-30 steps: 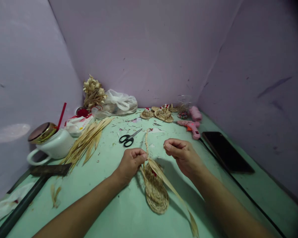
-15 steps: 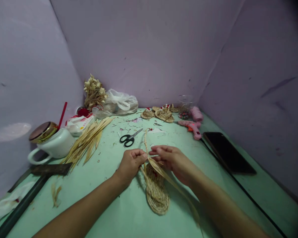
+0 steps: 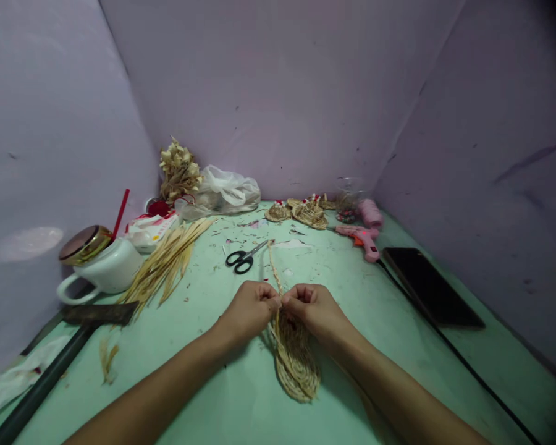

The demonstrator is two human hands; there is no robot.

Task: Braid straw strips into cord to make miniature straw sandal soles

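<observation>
My left hand [image 3: 254, 307] and my right hand [image 3: 312, 309] meet at the middle of the table, fingertips pinched together on a thin straw cord [image 3: 275, 272]. The cord's twisted length runs away from me, its far end close to the tips of the black-handled scissors [image 3: 242, 262]. Below my fingers lies a coiled, sole-shaped straw piece [image 3: 298, 364], its upper part partly covered by my hands. Loose strands at the pinch are mostly hidden by my fingers.
Dried straw strips [image 3: 169, 256], a white mug [image 3: 106, 269] and a hammer-like tool [image 3: 97, 314] are on the left. Small straw hats [image 3: 309, 214] sit at the back. Rightward are a pink glue gun [image 3: 361, 240], its black cord and a dark phone [image 3: 433, 287].
My right hand, loosely open beside the cord before, has closed its fingertips on it next to my left. The wide loose strip over the coiled piece has gone mostly out of sight.
</observation>
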